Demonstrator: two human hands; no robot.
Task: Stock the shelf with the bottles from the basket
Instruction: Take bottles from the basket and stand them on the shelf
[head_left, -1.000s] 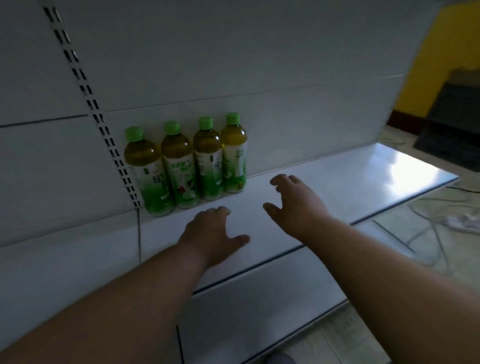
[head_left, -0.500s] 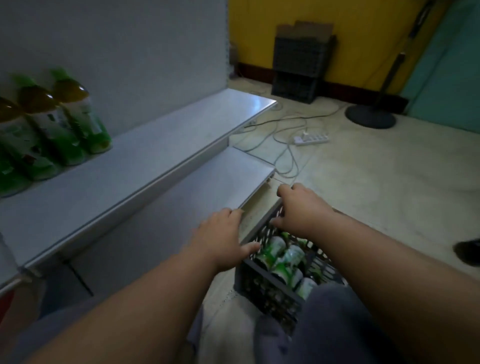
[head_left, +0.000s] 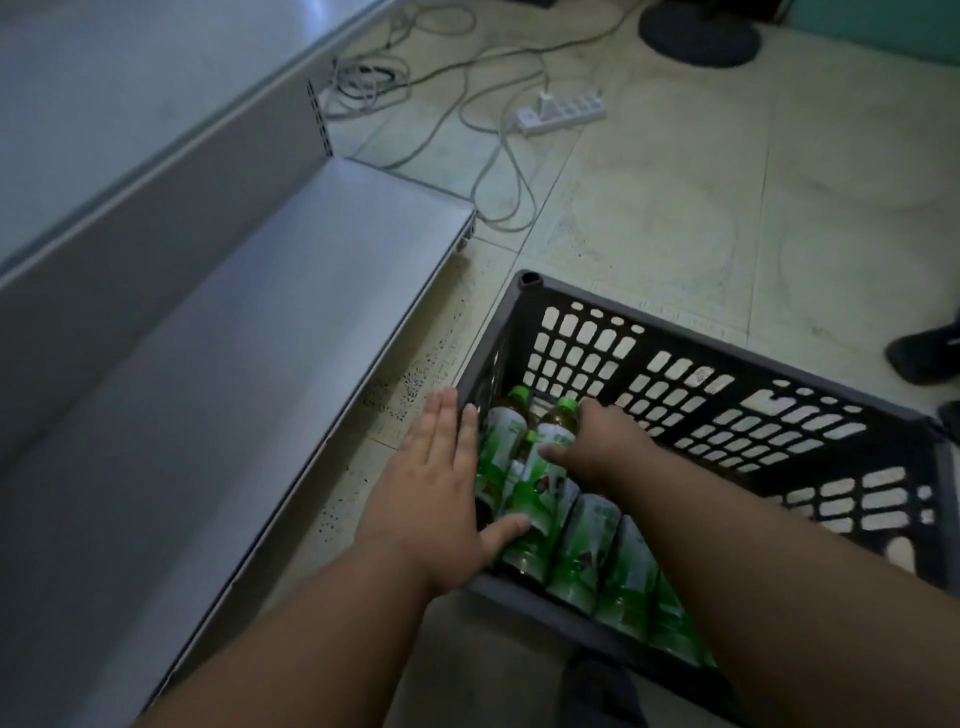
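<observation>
A dark grey slotted plastic basket (head_left: 727, 353) stands on the floor at the lower right. Several green-labelled tea bottles (head_left: 587, 551) with green caps lie in it along its near left side. My right hand (head_left: 608, 447) reaches into the basket and curls around the neck and shoulder of one bottle (head_left: 556, 423). My left hand (head_left: 441, 499) hovers flat over the basket's left rim, fingers stretched out, thumb touching a bottle. The white metal shelf (head_left: 260, 338) runs along the left, bare in this view. The bottles standing on the upper shelf are out of view.
A higher shelf board (head_left: 130, 78) sits at the top left. On the tiled floor beyond lie a white power strip (head_left: 563, 111) with tangled cables and a round dark stand base (head_left: 698, 34). A dark shoe (head_left: 924, 353) is at the right edge.
My view has swung from the stocked upper shelf down to the basket. Both hands dropped from the shelf to the basket; the right hand has closed on a bottle inside.
</observation>
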